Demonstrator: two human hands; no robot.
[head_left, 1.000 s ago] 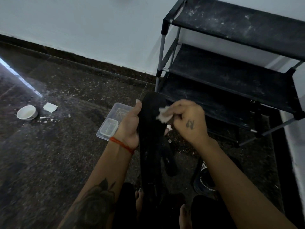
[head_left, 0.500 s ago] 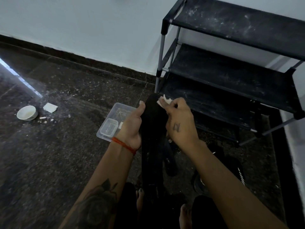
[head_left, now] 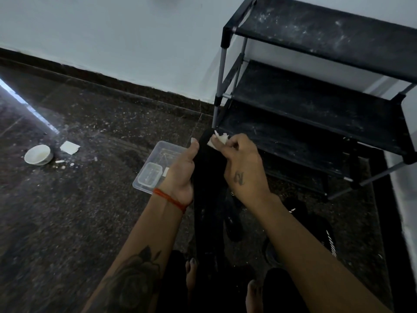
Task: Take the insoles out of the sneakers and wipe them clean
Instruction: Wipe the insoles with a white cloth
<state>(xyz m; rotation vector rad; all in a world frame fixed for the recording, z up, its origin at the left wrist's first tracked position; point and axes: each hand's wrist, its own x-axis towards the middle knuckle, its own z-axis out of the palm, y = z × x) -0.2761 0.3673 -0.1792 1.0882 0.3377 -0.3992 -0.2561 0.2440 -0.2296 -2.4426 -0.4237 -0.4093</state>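
Left hand (head_left: 180,175) grips insole (head_left: 208,177) upright, thumb along its edge. Right hand (head_left: 239,163) pinches tissue (head_left: 217,140) w/ fingertips, at insole's top, just past left thumb. Risk: thin tissue may shred, leaving bits; insole could flex.

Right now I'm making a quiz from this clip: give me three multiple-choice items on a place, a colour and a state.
1. Where is the white bowl? A on the rack; B on the floor, far left; C in the plastic container.
2. What colour is the insole? A white; B red; C black.
3. What is the right hand doing? A pinching a white wipe; B resting open; C gripping a sneaker.

B: it sits on the dark floor. C: it is black throughout. A: its fingers pinch the wipe at the insole's top.
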